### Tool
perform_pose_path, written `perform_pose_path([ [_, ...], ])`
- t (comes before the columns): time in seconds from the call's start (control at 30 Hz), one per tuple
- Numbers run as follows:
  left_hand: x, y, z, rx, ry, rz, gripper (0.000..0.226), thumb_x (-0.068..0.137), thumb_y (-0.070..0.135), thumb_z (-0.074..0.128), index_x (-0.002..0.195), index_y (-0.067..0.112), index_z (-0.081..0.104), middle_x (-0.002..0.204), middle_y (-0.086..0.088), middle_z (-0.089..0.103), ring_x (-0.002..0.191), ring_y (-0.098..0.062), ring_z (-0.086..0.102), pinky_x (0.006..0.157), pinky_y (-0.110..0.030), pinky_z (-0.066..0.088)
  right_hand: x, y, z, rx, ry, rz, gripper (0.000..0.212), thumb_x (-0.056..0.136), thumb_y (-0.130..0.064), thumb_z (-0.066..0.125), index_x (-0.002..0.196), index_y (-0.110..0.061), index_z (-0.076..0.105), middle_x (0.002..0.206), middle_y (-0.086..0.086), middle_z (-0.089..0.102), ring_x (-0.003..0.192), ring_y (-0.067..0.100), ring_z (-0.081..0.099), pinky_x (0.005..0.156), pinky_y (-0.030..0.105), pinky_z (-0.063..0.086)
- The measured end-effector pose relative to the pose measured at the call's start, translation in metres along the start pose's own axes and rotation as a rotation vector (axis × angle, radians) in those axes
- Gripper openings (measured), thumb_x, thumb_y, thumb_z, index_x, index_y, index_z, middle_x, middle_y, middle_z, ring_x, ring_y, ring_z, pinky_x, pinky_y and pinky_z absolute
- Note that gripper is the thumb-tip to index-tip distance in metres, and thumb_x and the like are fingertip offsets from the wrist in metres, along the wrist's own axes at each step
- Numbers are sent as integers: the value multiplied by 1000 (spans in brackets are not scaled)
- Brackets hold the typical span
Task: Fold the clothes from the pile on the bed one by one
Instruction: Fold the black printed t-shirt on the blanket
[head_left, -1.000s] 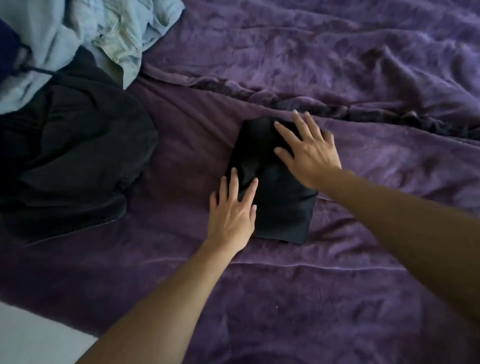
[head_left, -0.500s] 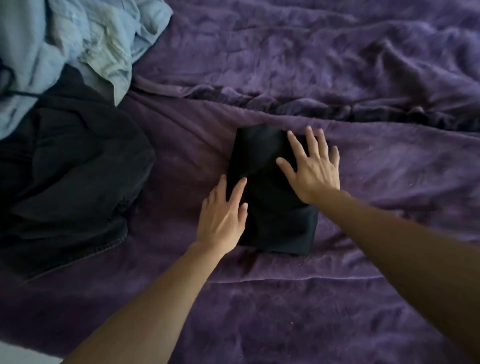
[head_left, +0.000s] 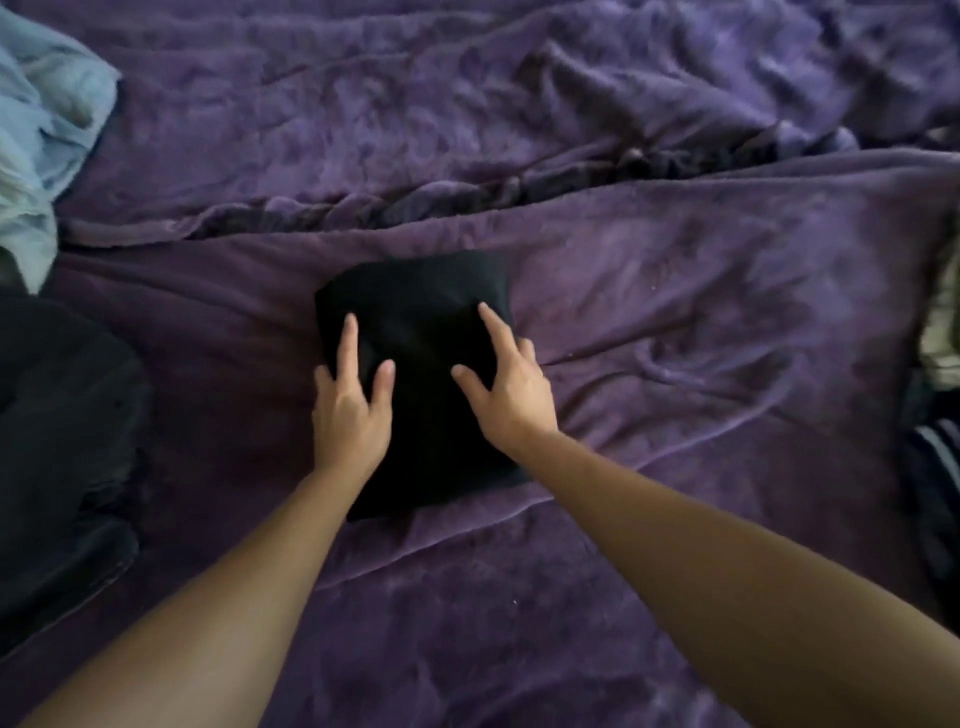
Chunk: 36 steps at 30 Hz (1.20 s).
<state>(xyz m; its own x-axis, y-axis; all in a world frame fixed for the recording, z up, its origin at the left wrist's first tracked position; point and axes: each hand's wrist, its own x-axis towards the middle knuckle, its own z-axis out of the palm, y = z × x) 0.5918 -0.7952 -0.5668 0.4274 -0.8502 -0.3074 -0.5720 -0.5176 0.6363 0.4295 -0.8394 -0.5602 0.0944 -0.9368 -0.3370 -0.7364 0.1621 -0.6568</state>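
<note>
A big purple blanket (head_left: 675, 312) covers the bed and fills almost the whole view. It is soft and full of wrinkles, with a long bumpy fold running from 9 o'clock up to 2 o'clock.

A heap of dark clothes (head_left: 57, 441) lies at 9 o'clock, at the left edge. Above it, at 10 o'clock, are some light blue clothes (head_left: 47, 119) in a crumpled bunch.

At 3 o'clock, right at the edge, a dark striped cloth (head_left: 935, 467) and a pale cloth (head_left: 943, 332) peek in.

The folded black cloth (head_left: 415, 312) lies in the middle of the blanket, a neat small bundle.

The left hand (head_left: 350, 415) rests flat on the bundle's 9 o'clock side, fingers straight and spread. The right hand (head_left: 511, 395) rests on its 3 o'clock side, pointer finger and thumb spread on top. Its other fingers lie at the bundle's edge; I cannot tell if they tuck under.
</note>
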Motion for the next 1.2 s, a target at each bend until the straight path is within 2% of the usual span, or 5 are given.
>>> perform_pose_path([
  [0.23,-90,94,26,-128,-150,74,54,99,37,43,149,38,22,134,-17,42,119,-35,49,96,-41,40,-77,52,-112,-31,113,48,72,88,-47,59,142,-56,13,124,-7,46,101,25,61,82,36,47],
  [0.57,-183,288,112,-214,-256,273,53,99,28,46,149,30,28,145,-13,38,132,-27,40,102,-24,30,-137,156,-311,-8,364,92,72,87,-45,64,147,-46,24,124,-3,51,111,22,57,90,39,48],
  [0.83,-214,448,219,-258,-166,251,51,99,25,46,148,27,31,130,-22,45,120,-35,49,102,-32,34,-87,257,-479,-36,356,-7,72,88,-45,63,148,-44,22,138,1,49,124,23,50,97,42,46],
  [1.0,-199,538,277,-321,-97,275,52,99,24,47,148,28,32,132,-20,45,118,-32,49,95,-24,30,-25,298,-573,-133,352,-56,71,90,-47,59,148,-46,19,136,6,49,120,30,52,93,39,46],
  [1.2,-144,552,343,-200,-305,182,62,95,23,55,150,25,26,142,-13,39,126,-26,46,95,-20,33,47,354,-598,-335,220,58,69,92,-49,53,150,-40,17,147,7,36,128,33,45,88,41,41],
])
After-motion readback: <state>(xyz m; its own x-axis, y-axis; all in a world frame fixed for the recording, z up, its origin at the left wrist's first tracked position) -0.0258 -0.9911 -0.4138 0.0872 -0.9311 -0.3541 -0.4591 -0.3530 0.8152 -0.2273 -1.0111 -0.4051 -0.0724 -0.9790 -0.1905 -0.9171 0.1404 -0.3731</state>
